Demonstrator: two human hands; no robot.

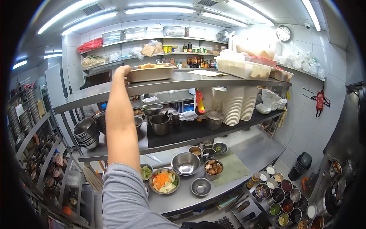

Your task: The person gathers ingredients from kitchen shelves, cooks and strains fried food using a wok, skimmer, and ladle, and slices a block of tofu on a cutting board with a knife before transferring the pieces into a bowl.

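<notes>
Steel shelf (183,78) above a worktop (259,149), metal tray (150,75) up top, left hand (122,71) on it.
The tray sits on the shelf's left part by the front edge; the hand, partly hidden, grips its left end; tan contents (152,66) show inside.

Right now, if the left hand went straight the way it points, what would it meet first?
The metal pan; the left hand seems to touch its left end, though depth is hard to judge here.
</notes>
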